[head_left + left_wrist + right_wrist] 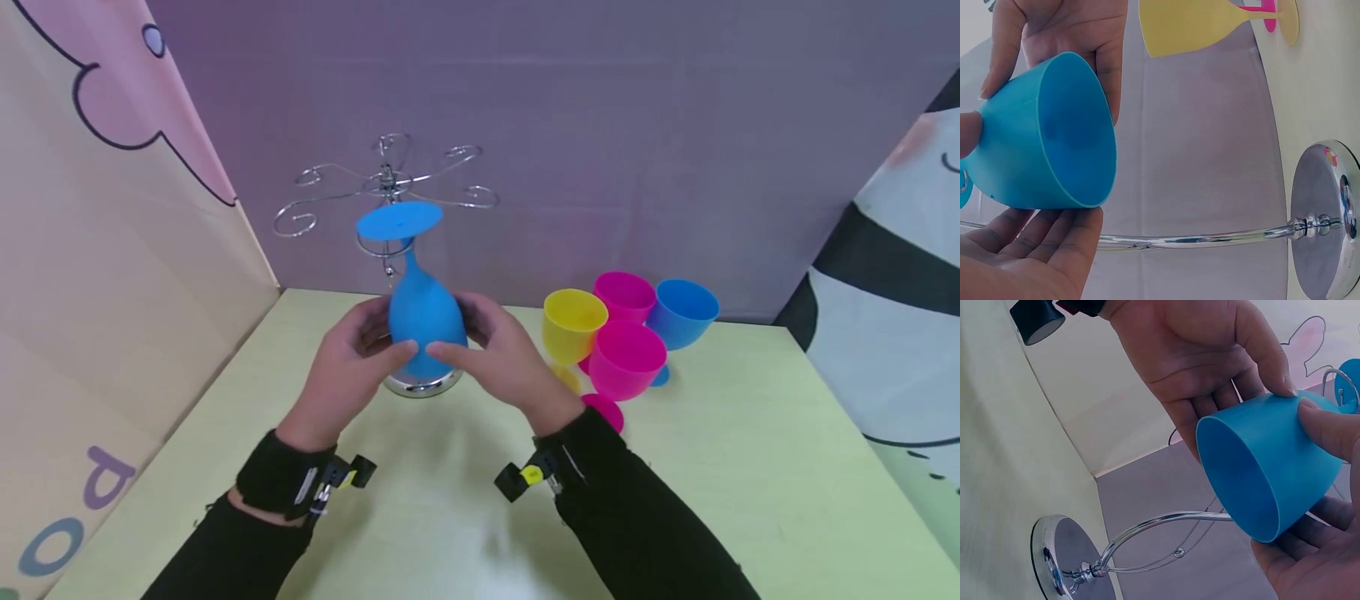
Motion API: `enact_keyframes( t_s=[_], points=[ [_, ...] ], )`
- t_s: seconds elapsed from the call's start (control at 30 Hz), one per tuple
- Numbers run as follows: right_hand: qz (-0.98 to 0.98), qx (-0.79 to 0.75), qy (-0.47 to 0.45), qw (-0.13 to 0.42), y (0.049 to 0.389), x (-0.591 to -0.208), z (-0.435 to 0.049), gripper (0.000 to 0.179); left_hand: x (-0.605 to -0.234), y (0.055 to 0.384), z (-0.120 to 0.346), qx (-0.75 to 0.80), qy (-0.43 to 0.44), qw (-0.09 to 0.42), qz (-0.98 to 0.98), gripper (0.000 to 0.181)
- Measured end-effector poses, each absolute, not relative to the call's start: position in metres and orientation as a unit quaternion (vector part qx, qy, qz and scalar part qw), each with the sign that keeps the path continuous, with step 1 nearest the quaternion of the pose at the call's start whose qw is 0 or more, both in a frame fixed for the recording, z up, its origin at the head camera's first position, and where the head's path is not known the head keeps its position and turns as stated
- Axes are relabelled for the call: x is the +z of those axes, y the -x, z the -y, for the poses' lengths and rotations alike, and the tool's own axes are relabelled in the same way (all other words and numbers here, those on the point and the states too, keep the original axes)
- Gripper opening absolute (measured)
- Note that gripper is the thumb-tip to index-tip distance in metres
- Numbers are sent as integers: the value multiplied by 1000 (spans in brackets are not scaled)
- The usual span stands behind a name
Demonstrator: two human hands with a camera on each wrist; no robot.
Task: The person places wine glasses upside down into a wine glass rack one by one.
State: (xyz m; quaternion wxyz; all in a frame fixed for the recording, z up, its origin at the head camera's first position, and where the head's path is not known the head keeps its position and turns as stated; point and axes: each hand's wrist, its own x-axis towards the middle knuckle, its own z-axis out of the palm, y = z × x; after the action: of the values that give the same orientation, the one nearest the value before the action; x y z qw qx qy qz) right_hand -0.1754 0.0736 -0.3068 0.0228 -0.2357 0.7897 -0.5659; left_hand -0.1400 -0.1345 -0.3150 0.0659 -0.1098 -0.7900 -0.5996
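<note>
Both hands hold a blue plastic goblet (425, 310) upside down, its round foot uppermost. My left hand (351, 354) grips the bowl from the left and my right hand (504, 354) from the right, thumbs on the near side and fingers spread around it. The slim stem sits at a curled wire loop (386, 247) of a chrome glass rack (388, 185), and the foot lies just over that loop. In the left wrist view the open mouth of the goblet (1079, 131) faces the rack's round base (1322, 219), with space between them.
Right of the rack stand several upright goblets: a yellow one (573, 325), a blue one (682, 314), a front pink one (627, 360) and a rear pink one (624, 293). Other curled rack arms (296, 221) spread above the pale table (750, 467). A purple backdrop (600, 150) hangs behind.
</note>
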Motion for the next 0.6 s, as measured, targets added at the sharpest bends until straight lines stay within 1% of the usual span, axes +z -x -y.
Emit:
enact_keyframes(
  t_s=[0.33,0.6],
  points=[
    [-798,-557,227,25,176,-308,-73,79,-319,143,131,-603,116,71,786,73],
    [-806,-549,217,45,177,-310,-71,78,-327,146,126,-598,111,108,786,72]
  ],
)
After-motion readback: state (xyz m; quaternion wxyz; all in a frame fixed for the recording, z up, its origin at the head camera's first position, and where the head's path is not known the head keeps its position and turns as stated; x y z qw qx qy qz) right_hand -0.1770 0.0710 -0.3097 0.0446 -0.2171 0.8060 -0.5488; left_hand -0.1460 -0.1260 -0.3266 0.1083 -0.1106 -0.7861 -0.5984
